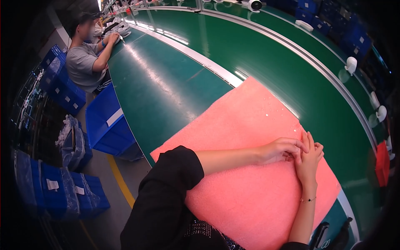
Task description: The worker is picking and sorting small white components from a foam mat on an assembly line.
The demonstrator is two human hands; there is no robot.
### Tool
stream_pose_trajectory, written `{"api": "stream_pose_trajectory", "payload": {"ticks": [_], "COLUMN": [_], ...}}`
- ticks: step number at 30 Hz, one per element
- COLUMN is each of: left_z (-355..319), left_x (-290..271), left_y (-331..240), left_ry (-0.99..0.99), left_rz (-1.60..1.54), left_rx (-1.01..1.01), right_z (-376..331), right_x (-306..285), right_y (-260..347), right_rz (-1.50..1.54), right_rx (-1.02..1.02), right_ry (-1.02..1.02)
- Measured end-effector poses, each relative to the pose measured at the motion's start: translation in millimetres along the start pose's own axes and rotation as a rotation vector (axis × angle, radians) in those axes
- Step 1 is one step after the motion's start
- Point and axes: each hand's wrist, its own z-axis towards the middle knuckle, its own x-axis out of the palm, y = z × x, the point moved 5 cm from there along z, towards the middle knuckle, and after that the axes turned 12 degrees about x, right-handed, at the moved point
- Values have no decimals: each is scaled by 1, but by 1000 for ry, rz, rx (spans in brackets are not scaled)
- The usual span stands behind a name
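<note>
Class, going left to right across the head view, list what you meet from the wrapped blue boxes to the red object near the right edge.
Wrapped blue boxes, yellow floor line, left hand, right hand, red object.

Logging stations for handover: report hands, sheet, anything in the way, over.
Left hand touching right hand, no held object visible. Pink sheet under both, white specks beyond them. Black items beside sheet, lower right, apart from hands.

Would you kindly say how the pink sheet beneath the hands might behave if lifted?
The pink sheet is probably light for its size, given its foam-like look. It would likely sag, being broad and seemingly thin. Its fuzzy-looking surface probably isn't slippery.
</note>
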Motion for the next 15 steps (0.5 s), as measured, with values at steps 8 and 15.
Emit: {"api": "stream_pose_trajectory", "payload": {"ticks": [8,15], "left_z": [0,0], "left_x": [0,-1], "left_y": [0,1], "left_ry": [3,-13], "left_rz": [8,6], "left_rx": [-6,4], "right_z": [0,0], "right_x": [1,0], "right_y": [-1,0], "right_rz": [3,3], "right_rx": [1,-8], "right_ry": [-5,-8]}}
